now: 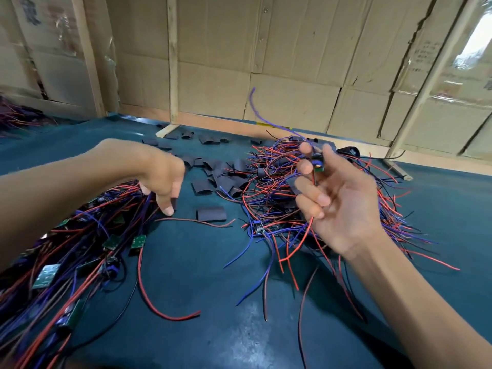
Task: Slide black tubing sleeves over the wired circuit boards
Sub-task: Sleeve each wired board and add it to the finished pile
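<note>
Covering the whole bench, the teal mat (pixel 202 310) carries the work, with a cardboard wall (pixel 279 62) closing its far edge. Left lies a heap of wired circuit boards (pixel 80 257); right, a tangle of red, blue and black wires (pixel 277 198); between them, black tubing sleeves (pixel 226 177) lie scattered flat. The right hand (pixel 343 209), raised palm-up, pinches one small wired board (pixel 318 162) between thumb and fingertips, its purple lead (pixel 255 107) arcing upward; a dark piece, possibly a sleeve, rests against its fingers. The left hand (pixel 162 177) hangs over the mat with fingers curled downward, touching a sleeve (pixel 173 202) at the heap's edge; whether it grips it cannot be told. Judged advice: gather all leads into one bundle, open the flattened sleeve, and thread wires first. Bare mat near the viewer offers free room; both heaps may snag trailing wires.
</note>
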{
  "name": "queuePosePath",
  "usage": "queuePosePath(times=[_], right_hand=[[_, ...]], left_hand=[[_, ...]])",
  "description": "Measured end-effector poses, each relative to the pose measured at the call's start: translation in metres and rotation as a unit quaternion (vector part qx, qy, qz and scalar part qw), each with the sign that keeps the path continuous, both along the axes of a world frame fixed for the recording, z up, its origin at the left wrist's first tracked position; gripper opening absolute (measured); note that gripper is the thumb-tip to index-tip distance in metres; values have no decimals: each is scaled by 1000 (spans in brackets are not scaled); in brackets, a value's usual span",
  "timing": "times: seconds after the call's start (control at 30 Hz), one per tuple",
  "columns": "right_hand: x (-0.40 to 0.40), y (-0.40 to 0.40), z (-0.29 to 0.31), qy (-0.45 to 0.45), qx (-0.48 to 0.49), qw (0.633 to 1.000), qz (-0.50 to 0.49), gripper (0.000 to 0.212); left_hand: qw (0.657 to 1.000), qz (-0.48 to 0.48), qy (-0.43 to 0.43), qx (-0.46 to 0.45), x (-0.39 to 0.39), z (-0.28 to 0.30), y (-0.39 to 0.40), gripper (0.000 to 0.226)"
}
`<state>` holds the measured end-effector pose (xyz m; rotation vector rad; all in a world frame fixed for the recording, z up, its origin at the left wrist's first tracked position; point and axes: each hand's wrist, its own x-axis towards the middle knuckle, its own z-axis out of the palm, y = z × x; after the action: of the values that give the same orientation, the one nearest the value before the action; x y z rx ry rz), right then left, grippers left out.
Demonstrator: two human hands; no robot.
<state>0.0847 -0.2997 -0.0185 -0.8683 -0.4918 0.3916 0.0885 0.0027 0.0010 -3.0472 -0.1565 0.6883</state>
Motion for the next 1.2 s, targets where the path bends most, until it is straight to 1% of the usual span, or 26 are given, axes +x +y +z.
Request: queuePosePath(times=[0.07, 0.13, 0.2, 0.23, 0.27, 0.3, 0.33, 0.37, 0.4, 0.43, 0.47, 0.5, 0.53, 0.57, 0.63, 0.77, 0.9, 1.03, 1.13, 1.2], right_hand=[[3, -5, 1, 25, 39, 999, -1, 30], [5, -12, 4, 38, 78, 996, -12, 29], [6, -18, 8, 48, 116, 992, -26, 28], [6, -20, 11, 55, 136, 989, -34, 28], [5, -23, 13, 61, 158, 984, -46, 29], [5, -26, 15, 66, 181, 979, -60, 30], [5, -29, 17, 67, 200, 975, -73, 31], [6, -32, 19, 66, 215, 971, -85, 32], [6, -36, 21, 62, 225, 968, -93, 34], [7, -39, 22, 59, 232, 966, -100, 35], [7, -41, 23, 58, 239, 964, -105, 36], [7, -43, 23, 60, 244, 962, -109, 36], [8, -44, 24, 64, 248, 960, -113, 35], [8, -43, 24, 68, 250, 959, -118, 35], [8, -42, 23, 75, 247, 958, -127, 34], [7, -38, 22, 83, 248, 957, -129, 30], [6, -37, 22, 89, 228, 959, -142, 27], [8, -40, 24, 110, 264, 949, -132, 28], [8, -40, 25, 114, 258, 950, -131, 28], [7, -38, 25, 113, 234, 953, -154, 27]], left_hand=[[1000, 1, 13, 23, 5, 1, -4, 39], [999, -17, 19, 45, 8, 2, -9, 33], [993, -53, 9, 101, 6, 8, -17, 30], [989, -74, -12, 127, 4, 12, -21, 30], [985, -97, -52, 136, 1, 18, -28, 31], [979, -119, -113, 117, -3, 24, -37, 32], [970, -139, -191, 55, -7, 27, -46, 31], [949, -155, -269, -54, -12, 25, -58, 29], [911, -168, -325, -191, -20, 18, -74, 26], [859, -185, -357, -315, -29, 7, -91, 25], [810, -209, -384, -391, -38, -5, -107, 26], [774, -237, -412, -418, -46, -18, -120, 28], [751, -262, -440, -417, -51, -30, -130, 30], [737, -279, -464, -404, -53, -40, -135, 32], [727, -298, -489, -378, -52, -53, -137, 35], [743, -320, -467, -358, -51, -61, -135, 35], [743, -300, -471, -369, -51, -60, -137, 36], [749, -262, -454, -405, -47, -59, -137, 37], [752, -281, -444, -399, -45, -52, -139, 37], [753, -307, -437, -383, -39, -44, -145, 36]])
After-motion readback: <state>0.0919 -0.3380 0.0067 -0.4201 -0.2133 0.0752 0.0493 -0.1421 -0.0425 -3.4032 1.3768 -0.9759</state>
